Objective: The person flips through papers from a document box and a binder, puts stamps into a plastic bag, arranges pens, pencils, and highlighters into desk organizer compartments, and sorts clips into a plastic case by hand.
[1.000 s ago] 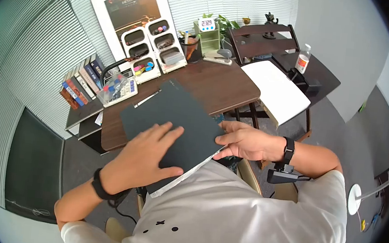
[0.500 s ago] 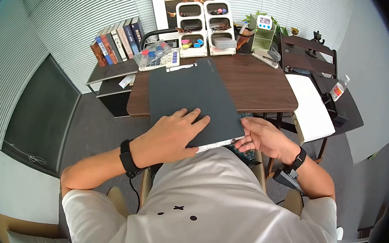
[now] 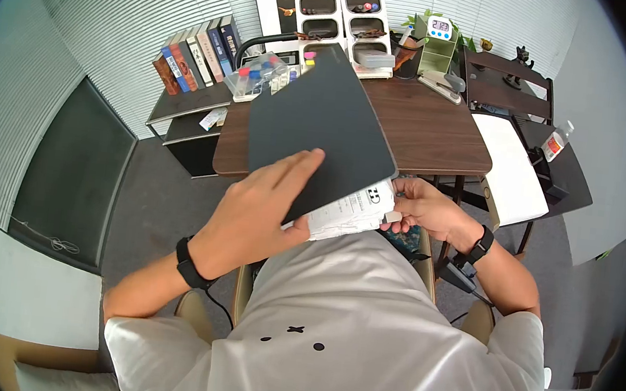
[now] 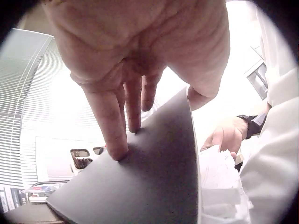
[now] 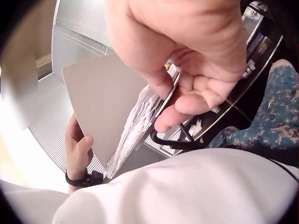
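Observation:
A dark folder is tilted partly open above the near edge of the table, with a wad of white papers showing under its cover. My left hand grips the cover's near left edge, the fingers spread on top and the thumb underneath; the right wrist view shows that thumb against the pale inner side of the cover. At the folder's right side, my right hand pinches the lower part at the papers' edge, with thumb and fingertips. In the left wrist view, two fingertips press on the dark cover.
Behind the folder on the brown table stand white organizers, a pen holder, a stapler and a clear box. Books stand on a shelf at the left. A white board and bottle are at the right.
The closed cover has lifted away from the papers, which now show. My left hand has moved from lying on top of the cover to gripping its edge. My right hand remains at the right side.

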Tool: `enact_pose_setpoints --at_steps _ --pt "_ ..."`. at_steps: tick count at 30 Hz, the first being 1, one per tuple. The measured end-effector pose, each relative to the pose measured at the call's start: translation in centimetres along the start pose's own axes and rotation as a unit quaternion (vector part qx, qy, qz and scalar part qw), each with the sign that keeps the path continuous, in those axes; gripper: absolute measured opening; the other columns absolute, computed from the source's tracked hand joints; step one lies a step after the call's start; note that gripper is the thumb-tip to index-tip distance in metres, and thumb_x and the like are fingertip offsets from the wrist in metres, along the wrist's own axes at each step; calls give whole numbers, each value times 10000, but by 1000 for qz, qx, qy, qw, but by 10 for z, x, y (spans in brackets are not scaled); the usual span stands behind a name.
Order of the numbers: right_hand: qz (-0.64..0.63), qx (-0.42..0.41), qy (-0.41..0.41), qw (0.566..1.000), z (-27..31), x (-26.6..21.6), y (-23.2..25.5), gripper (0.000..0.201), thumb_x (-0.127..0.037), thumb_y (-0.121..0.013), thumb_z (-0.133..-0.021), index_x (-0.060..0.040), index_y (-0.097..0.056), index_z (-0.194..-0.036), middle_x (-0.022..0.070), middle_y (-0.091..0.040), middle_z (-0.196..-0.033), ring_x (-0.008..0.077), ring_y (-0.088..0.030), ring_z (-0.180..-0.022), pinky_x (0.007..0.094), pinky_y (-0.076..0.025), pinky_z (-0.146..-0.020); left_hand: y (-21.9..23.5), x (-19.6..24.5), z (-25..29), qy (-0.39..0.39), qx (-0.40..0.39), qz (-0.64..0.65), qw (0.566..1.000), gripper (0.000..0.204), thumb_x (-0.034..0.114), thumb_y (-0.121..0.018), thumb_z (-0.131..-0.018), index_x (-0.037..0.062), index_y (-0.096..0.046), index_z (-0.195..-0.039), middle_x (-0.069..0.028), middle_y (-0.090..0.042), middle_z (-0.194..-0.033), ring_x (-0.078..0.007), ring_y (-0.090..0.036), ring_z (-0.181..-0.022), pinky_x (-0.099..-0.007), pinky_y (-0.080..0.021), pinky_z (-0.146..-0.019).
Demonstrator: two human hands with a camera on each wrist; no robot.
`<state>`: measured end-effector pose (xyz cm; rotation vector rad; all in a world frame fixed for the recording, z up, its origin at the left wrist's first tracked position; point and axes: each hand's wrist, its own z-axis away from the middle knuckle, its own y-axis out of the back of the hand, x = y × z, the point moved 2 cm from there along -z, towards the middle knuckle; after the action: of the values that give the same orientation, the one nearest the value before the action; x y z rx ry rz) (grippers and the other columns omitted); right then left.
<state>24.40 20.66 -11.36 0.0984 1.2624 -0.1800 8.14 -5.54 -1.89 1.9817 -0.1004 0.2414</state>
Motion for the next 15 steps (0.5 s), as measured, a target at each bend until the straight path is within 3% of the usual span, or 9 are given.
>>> enact_pose_setpoints --at_steps 3,5,6,7,8,11,12,14,15 --pt "12 -14 -9 1000 2 -5 -3 206 -168 -630 -1057 24 -682 -1111 112 -787 -926 91 -709 -695 197 -524 -569 16 -6 23 98 95 100 986 952 -39 -687 -770 87 -341 -1648 -180 -552 -1540 -328 -664 -1272 -443 -627 -981" --pt "8 -10 -9 1000 6 -7 -8 193 -150 -641 -1035 31 -690 -1080 100 -782 -894 96 -707 -682 202 -521 -563 24 -6 38 128 187 162 960 927 -59 -633 -796 31 -284 -1650 -205 -543 -1505 -315 -642 -1291 -433 -620 -970" --pt "26 -11 -6 1000 6 -7 -7 180 -134 -635 -1026 29 -690 -1079 95 -780 -883 95 -707 -680 203 -516 -556 25 -16 50 177 191 182 948 861 -72 -593 -820 -28 -281 -1621 -210 -527 -1461 -278 -607 -1312 -398 -573 -1011" --pt "45 -13 -2 999 6 -8 -8 169 -118 -629 -1017 28 -690 -1077 90 -777 -873 94 -707 -679 204 -511 -550 24 -29 63 162 244 184 938 723 -77 -609 -808 -52 -398 -1498 -176 -620 -1270 -222 -647 -1173 -337 -593 -888" --pt "47 -17 -4 999 7 -8 -8 169 -118 -629 -1017 28 -690 -1077 90 -777 -873 94 -707 -679 204 -511 -550 24 -37 76 181 285 199 920 591 -93 -583 -835 -70 -444 -1409 -144 -621 -1220 -193 -615 -1183 -333 -532 -974" --pt "59 -16 -10 998 8 -10 -6 155 -98 -621 -1004 26 -689 -1068 84 -774 -861 91 -709 -680 203 -502 -542 24 -78 124 320 389 346 791 477 -3 -605 -930 -46 -504 -1394 -94 -621 -1264 -183 -602 -1166 -339 -451 -1069" --pt "63 6 -12 998 9 -10 -5 156 -105 -622 -1006 26 -690 -1057 82 -774 -849 92 -708 -667 204 -500 -536 28 -84 133 325 395 345 787 477 -3 -605 -930 -46 -504 -1394 -94 -621 -1264 -183 -602 -1166 -339 -451 -1069" --pt "86 21 -35 995 10 -14 2 131 -79 -646 -995 4 -665 -1094 76 -750 -892 95 -696 -730 212 -504 -597 42 -93 140 370 460 402 700 469 86 -630 -960 -27 -522 -1403 -73 -632 -1263 -157 -639 -1094 -312 -531 -957" --pt "93 16 -40 995 10 -8 6 131 -79 -646 -995 4 -665 -1094 76 -750 -892 95 -696 -730 212 -504 -597 49 -93 145 375 466 402 694 469 86 -630 -960 -27 -522 -1403 -73 -632 -1263 -157 -639 -1094 -312 -531 -957"
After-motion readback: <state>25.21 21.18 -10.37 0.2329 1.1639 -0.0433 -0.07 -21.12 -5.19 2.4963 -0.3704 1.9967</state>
